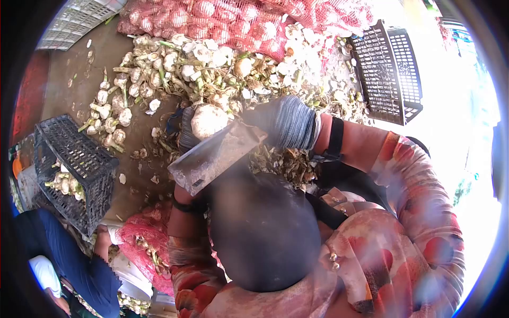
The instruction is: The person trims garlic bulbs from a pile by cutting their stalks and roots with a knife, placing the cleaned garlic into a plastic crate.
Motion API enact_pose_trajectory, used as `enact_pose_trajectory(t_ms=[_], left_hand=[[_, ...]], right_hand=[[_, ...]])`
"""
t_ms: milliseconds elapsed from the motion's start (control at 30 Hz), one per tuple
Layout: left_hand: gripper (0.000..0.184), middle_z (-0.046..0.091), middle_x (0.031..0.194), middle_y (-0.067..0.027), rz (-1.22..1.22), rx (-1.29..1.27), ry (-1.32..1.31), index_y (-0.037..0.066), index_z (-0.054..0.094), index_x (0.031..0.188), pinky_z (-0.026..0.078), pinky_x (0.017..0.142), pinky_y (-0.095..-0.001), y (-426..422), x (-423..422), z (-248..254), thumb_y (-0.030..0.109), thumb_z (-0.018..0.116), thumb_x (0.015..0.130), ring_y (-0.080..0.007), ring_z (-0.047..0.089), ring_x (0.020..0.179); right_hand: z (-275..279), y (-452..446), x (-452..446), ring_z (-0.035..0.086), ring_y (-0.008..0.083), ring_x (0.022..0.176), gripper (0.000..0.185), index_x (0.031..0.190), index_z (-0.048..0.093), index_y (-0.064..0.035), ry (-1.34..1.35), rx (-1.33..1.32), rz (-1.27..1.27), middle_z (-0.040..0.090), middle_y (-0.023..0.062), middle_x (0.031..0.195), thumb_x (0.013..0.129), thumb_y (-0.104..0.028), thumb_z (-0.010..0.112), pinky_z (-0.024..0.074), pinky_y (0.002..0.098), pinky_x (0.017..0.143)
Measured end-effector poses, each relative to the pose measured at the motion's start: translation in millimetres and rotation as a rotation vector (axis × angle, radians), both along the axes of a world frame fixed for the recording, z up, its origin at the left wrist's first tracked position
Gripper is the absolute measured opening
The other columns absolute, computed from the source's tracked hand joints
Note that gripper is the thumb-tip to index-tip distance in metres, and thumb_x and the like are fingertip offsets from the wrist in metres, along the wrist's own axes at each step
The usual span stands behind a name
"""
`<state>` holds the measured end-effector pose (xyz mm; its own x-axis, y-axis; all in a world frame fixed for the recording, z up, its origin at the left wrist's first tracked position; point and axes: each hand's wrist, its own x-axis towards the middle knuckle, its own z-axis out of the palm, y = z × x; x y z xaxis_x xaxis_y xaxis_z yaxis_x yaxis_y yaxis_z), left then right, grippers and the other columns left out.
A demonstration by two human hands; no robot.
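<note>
R hand (281, 122) grips wide blade (214, 159); L hand (186, 130) prob. holds lg. bulb (209, 121), garlic pile (159, 63) beyond.

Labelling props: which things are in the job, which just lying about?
In the job: wide grey metal blade at right gloved hand; round white garlic bulb in left gloved hand; heap of stemmed white garlic.

Probably lying about: black slatted plastic crate, upper right; pale grey plastic crate, upper left.

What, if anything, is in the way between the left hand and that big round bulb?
Nothing visible: the gloved left hand is right beside the bulb. The broad blade by the gloved right hand overlaps the bulb's lower edge in this view; whether it touches the bulb, I can't tell.
</note>
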<state>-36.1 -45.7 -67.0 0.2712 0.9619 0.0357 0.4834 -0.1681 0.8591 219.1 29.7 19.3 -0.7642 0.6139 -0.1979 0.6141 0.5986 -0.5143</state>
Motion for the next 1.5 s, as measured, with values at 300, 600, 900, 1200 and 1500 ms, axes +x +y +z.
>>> enact_pose_trajectory(t_ms=[300,600,900,1200,1500], left_hand=[[0.047,0.061,0.106,-0.0109,-0.07,0.119,0.097,0.003,0.049,0.117,0.051,0.083,-0.0351,13.0,6.6,38.5,0.014,0.071,0.076,-0.0225,0.06,0.095],[0.056,0.052,0.127,-0.0155,0.562,-0.019,-1.451,-0.001,0.046,0.127,0.03,0.111,-0.0467,29.3,-143.1,113.7,0.044,0.048,0.094,-0.0257,0.049,0.121],[0.035,0.067,0.102,-0.0115,0.765,-0.392,-0.077,0.0,0.064,0.112,0.045,0.091,-0.0329,-50.6,-112.9,-127.6,0.029,0.061,0.092,-0.0234,0.06,0.109],[0.033,0.064,0.094,-0.007,0.842,-0.493,-0.261,0.001,0.063,0.113,0.048,0.079,-0.0321,-23.9,-69.3,-93.3,0.026,0.059,0.093,-0.0134,0.056,0.081],[0.028,0.059,0.117,-0.0082,0.469,-0.329,-0.329,0.0,0.059,0.119,0.044,0.094,-0.0318,-3.8,-24.2,23.0,0.009,0.058,0.093,-0.0162,0.054,0.106]], right_hand=[[-23.5,8.0,12.1,0.066,0.0336,0.074,0.023,0.101,0.06,-0.0079,-0.017,0.087,-0.12,0.065,0.0136,0.084,0.079,-0.013,0.061,0.0516,0.0433,0.062],[-68.6,27.2,81.8,0.061,0.0386,0.076,0.027,0.103,0.056,-0.0043,-0.204,0.183,-0.516,0.062,0.0194,0.085,0.093,-0.029,0.058,0.0498,0.0441,0.065],[-52.7,-1.3,35.9,0.066,0.0383,0.081,0.041,0.114,0.058,-0.0089,-0.324,-0.135,-0.448,0.068,0.0197,0.087,0.082,-0.034,0.065,0.0524,0.0465,0.071],[-37.5,-7.4,8.7,0.066,0.0364,0.077,0.041,0.104,0.061,-0.0083,-0.298,-0.147,-0.29,0.067,0.018,0.082,0.086,-0.045,0.059,0.0525,0.0461,0.069],[-28.8,18.9,-38.4,0.066,0.0356,0.072,0.022,0.096,0.064,-0.0092,-0.179,-0.214,-0.037,0.066,0.0162,0.078,0.087,-0.028,0.056,0.0511,0.0435,0.061]])
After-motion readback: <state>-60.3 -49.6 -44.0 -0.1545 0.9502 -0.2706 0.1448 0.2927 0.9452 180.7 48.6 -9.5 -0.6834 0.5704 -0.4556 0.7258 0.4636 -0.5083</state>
